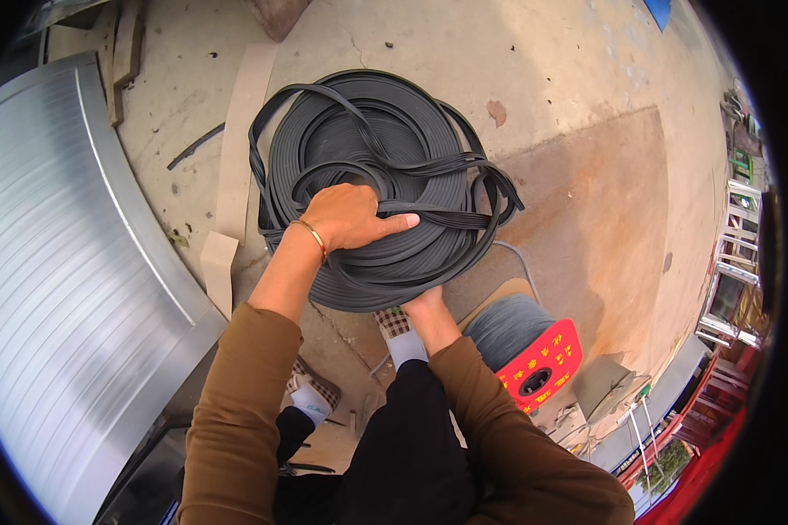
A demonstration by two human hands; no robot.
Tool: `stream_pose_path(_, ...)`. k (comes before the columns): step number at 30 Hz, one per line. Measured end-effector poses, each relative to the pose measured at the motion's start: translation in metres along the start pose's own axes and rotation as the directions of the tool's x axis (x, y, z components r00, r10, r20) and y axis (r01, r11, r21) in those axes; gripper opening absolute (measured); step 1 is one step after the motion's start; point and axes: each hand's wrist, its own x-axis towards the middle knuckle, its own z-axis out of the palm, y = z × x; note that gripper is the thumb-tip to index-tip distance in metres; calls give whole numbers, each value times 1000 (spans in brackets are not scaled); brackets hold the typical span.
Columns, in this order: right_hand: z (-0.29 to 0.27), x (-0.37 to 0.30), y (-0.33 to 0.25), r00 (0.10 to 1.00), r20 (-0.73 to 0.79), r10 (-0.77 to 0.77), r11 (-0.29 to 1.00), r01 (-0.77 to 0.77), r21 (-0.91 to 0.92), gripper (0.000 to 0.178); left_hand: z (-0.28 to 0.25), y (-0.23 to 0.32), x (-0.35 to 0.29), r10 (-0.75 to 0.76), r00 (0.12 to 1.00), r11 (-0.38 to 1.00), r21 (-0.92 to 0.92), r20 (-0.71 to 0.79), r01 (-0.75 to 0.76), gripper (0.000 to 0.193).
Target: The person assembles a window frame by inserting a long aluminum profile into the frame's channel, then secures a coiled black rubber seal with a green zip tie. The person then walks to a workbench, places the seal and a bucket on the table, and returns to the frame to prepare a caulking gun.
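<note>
A large flat coil of black rubber strip (372, 96) is in front of me, with several loose loops lying over its top and right side. My left hand (346, 219) reaches across it, its fingers curled down into the inner turns and closed on the strip, thumb stretched to the right. A gold-coloured bangle (310, 236) is on that wrist. At the coil's near edge, my right hand (425, 302) grips it from below; the coil hides its fingers. A folded bunch of the strip (490, 188) sticks out on the right.
A reel of grey line (508, 328) with a red flange stands right of my foot. Curved ribbed sheet metal (87, 262) fills the left. Cardboard strips (241, 149) and a thin black offcut (194, 146) lie on the concrete floor (578, 79). White metal frames (735, 262) stand at far right.
</note>
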Motion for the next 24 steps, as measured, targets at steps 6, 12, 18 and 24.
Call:
stream_pose_path(6, 5, 18, 0, 994, -85, -67, 994, 59, -93, 28, 50, -26, -5, -237, 972, 555, -822, -13, 125, 77)
stream_pose_path(12, 5, 14, -14, 979, -159, -130, 975, 97, -199, 29, 50, -39, 29, -10, 993, 935, -350, 121, 52, 35)
stream_pose_path(18, -36, 20, -36, 951, -261, -168, 878, 24, -478, 30, 44, -16, 24, 85, 973, 954, 298, -213, -18, 11)
stream_pose_path(24, -111, -11, -88, 937, -339, 82, 433, -340, -835, 22, 64, -22, -5, 90, 858, 978, 210, -506, 21, 9)
